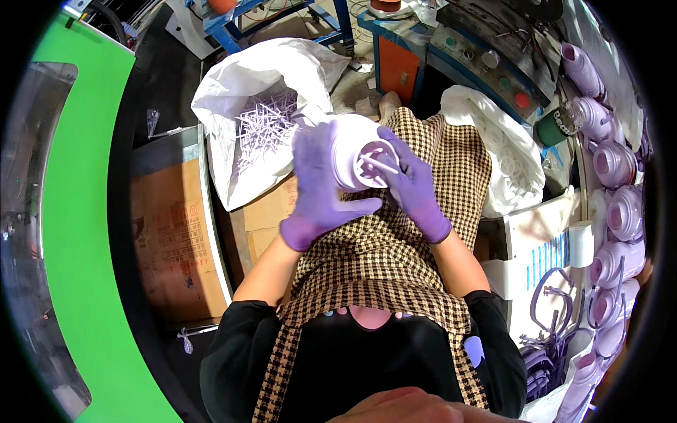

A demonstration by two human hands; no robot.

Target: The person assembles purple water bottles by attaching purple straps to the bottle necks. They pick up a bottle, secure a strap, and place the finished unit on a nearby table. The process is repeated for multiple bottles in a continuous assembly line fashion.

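A lilac wide-mouthed plastic bottle (345,148) is tilted above my lap, its threaded mouth facing me. Pale straw-like sticks (379,164) show inside the mouth, and one juts out toward my right thumb. My right hand (415,182), in a purple glove, closes round the right side of the bottle's mouth; whether it also pinches the jutting stick is unclear. Along the bottle's left side, my gloved left hand (317,183) is open, thumb stretched out under the mouth, fingers blurred by motion. Beyond it, a white sack (229,92) contains many lilac sticks (264,127).
On the right, another white sack (486,134) holds translucent rings. Several lilac bottles (626,213) line the right edge, above purple strap-like handles (550,359). A cardboard box (173,240) and green machine panel (77,233) stand left. A control box (486,70) is far right.
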